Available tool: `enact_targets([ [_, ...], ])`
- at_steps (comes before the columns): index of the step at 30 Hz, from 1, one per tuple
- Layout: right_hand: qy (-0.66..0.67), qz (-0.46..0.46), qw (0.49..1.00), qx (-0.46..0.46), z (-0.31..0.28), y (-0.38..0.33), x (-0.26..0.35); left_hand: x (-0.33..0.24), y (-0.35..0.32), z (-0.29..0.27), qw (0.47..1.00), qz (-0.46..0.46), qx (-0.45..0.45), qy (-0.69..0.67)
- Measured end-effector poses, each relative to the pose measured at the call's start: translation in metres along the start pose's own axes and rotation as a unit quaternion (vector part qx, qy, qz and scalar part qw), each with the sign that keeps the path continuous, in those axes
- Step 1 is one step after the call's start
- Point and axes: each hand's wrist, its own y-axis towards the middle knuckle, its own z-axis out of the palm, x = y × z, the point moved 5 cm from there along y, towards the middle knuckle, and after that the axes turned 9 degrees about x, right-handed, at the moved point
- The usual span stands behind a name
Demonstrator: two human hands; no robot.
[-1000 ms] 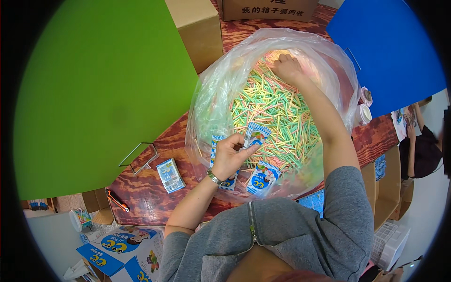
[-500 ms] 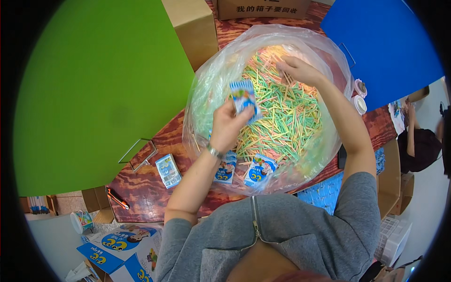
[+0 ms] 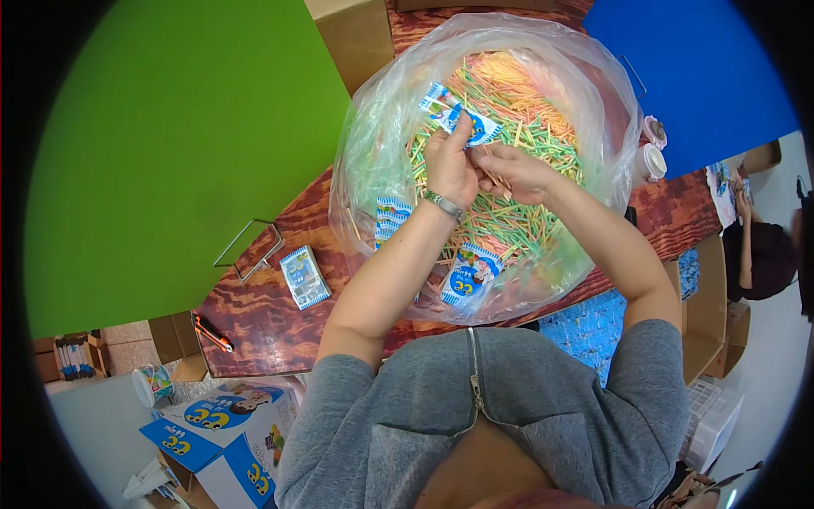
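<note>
Big clear bag (image 3: 610, 110) heaped with coloured sticks (image 3: 509, 220), hardly emptied. Against its near wall, filled blue packets (image 3: 468, 276) stacked; many left to fill. Above the heap, left hand (image 3: 449, 170) pinching an open blue packet (image 3: 454, 114), right hand (image 3: 517, 170) closed on a few sticks beside it.

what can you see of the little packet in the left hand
The packet is a small flat sleeve that looks like glossy plastic or paper, white with blue and a cartoon print. The left hand pinches its lower end, so it slants up and leftward over the sticks in the bag. The right hand meets its near end with a few sticks.
</note>
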Motion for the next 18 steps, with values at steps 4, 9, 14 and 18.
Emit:
enact_targets([
  [4, -0.023, 0.035, 0.999, -0.011, 0.011, -0.004, 0.002, -0.011, -0.007, -0.003, 0.982, 0.01, 0.076, 0.175],
  [9, -0.006, 0.031, 0.999, -0.001, 0.021, -0.011, 0.001, -0.02, -0.013, -0.015, 0.959, -0.06, 0.142, 0.238],
  [14, 0.055, -0.103, 0.991, -0.067, 0.015, -0.01, 0.014, -0.029, -0.05, -0.008, 0.981, -0.015, 0.104, 0.163],
  [18, -0.085, -0.2, 0.954, -0.207, 0.024, -0.005, 0.023, -0.005, -0.077, -0.01, 0.991, -0.089, 0.1, 0.03],
])
